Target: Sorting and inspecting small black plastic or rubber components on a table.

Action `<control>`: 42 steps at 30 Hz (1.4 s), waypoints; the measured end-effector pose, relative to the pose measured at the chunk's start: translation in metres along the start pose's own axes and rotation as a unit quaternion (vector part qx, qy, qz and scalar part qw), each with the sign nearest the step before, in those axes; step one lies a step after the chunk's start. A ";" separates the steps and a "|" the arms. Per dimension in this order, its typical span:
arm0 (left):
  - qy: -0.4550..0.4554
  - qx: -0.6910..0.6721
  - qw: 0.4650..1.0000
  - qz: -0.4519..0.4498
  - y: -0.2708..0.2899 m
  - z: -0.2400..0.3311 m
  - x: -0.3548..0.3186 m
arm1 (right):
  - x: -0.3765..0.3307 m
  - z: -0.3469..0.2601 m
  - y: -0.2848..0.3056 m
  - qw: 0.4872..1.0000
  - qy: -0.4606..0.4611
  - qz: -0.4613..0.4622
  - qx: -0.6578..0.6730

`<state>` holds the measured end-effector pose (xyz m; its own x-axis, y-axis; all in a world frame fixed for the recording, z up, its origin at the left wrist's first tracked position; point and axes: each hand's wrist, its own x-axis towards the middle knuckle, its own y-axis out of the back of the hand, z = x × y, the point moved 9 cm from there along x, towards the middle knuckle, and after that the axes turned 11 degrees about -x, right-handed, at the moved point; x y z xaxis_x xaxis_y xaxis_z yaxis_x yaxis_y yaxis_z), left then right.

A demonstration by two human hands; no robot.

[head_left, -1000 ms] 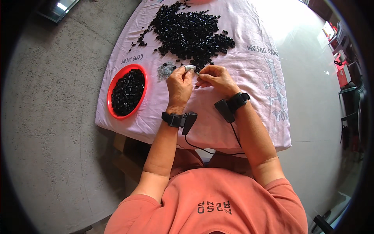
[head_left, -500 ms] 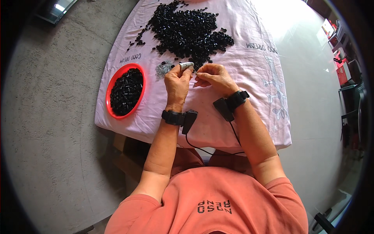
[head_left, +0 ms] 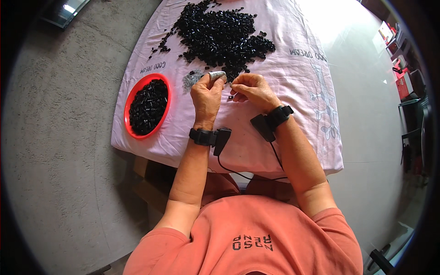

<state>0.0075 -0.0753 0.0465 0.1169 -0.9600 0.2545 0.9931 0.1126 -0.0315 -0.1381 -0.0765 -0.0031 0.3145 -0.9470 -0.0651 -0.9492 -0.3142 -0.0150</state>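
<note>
The left hand (head_left: pixel 207 94) is curled around a small silvery metal piece (head_left: pixel 216 74), pinching it between thumb and fingertips just as half a second ago. The right hand (head_left: pixel 254 89), close beside it, has its fingertips pressed together on something too small to make out, its pose barely changed. One small black piece (head_left: pixel 230 97) lies on the pale pink cloth-covered tabletop (head_left: pixel 293 82) between them. Left of the hands sits a round red plastic bowl (head_left: pixel 133 98) of black pieces; beyond, the big heap of small black plastic parts (head_left: pixel 220 36).
</note>
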 end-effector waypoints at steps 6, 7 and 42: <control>-0.016 0.009 1.000 -0.018 -0.001 0.001 0.001 | 0.000 -0.002 -0.001 1.000 0.004 -0.002 -0.017; -0.020 0.011 1.000 -0.021 -0.002 0.001 0.001 | 0.001 -0.002 -0.001 1.000 0.004 -0.003 -0.019; 0.051 -0.053 0.995 -0.064 -0.002 -0.017 -0.002 | 0.002 -0.005 -0.004 0.996 0.041 -0.034 0.076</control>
<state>0.0049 -0.0779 0.0300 -0.0166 -0.9864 0.1637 0.9935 -0.0347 -0.1087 -0.1337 -0.0772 0.0014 0.3720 -0.9279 0.0224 -0.9136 -0.3703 -0.1681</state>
